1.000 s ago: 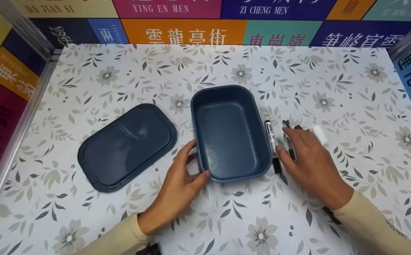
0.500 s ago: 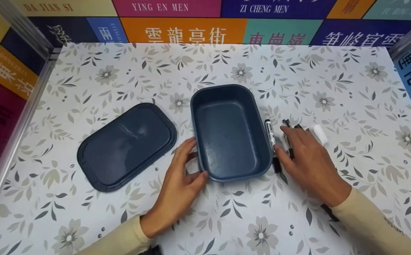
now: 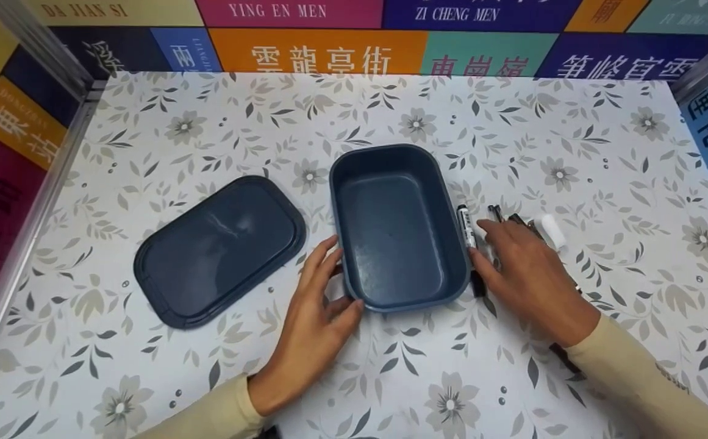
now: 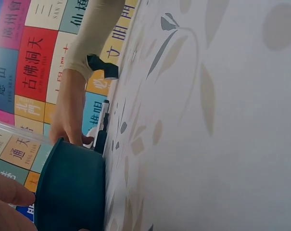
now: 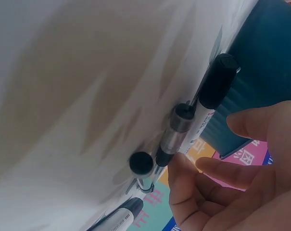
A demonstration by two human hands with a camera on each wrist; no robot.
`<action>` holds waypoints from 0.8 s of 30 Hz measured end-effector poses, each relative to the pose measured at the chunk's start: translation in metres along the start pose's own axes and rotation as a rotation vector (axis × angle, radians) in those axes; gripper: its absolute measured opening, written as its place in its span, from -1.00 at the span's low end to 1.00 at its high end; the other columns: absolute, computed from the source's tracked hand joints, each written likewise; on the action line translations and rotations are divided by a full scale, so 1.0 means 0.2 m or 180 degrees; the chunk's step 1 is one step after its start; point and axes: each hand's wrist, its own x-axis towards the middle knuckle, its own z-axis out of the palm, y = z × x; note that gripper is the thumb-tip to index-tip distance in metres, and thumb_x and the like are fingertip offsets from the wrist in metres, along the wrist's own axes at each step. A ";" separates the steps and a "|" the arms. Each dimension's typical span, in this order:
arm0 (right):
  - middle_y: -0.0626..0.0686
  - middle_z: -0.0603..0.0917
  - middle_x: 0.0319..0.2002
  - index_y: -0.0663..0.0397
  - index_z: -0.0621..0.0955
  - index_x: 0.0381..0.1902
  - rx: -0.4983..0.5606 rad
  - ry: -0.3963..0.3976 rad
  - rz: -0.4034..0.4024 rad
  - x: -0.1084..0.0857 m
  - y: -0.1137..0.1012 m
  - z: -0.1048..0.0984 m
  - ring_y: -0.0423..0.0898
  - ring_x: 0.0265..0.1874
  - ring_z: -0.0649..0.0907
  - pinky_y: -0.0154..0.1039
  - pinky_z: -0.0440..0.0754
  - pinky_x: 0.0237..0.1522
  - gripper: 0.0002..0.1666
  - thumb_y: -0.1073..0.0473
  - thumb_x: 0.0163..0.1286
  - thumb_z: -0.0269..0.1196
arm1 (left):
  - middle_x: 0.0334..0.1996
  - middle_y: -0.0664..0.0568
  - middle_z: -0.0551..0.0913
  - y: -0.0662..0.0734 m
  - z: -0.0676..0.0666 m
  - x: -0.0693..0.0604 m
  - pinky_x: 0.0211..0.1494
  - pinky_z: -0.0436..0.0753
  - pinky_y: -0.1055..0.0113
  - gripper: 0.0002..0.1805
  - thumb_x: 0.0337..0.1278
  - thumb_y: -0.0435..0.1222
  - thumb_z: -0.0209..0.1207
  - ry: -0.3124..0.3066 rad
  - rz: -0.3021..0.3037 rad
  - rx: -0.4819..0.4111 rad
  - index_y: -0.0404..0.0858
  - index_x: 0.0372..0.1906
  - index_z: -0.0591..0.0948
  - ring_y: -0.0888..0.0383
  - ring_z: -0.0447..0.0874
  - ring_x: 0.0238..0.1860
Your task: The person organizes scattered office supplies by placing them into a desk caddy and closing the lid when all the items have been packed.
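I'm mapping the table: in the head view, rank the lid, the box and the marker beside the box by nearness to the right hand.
1. Marker: just left of the right hand.
2. Box: left, beyond the marker.
3. Lid: farthest left, past the box.

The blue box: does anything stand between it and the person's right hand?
Yes, one low thing: in the head view, a black-and-white marker lies along the right side of the blue box, between it and the right hand. Above the marker, nothing visible stands in the way.
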 end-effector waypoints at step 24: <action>0.12 0.75 -0.36 0.32 0.60 0.38 0.0011 -0.0403 -0.0004 0.06 0.02 0.01 0.13 -0.32 0.73 0.15 0.75 -0.36 -0.46 0.30 0.50 0.40 | 0.78 0.04 0.03 -0.02 0.01 0.02 0.25 0.83 0.22 -0.05 0.25 -0.62 0.37 -0.0006 0.0188 0.0217 -0.31 0.72 0.28 -0.11 0.43 0.55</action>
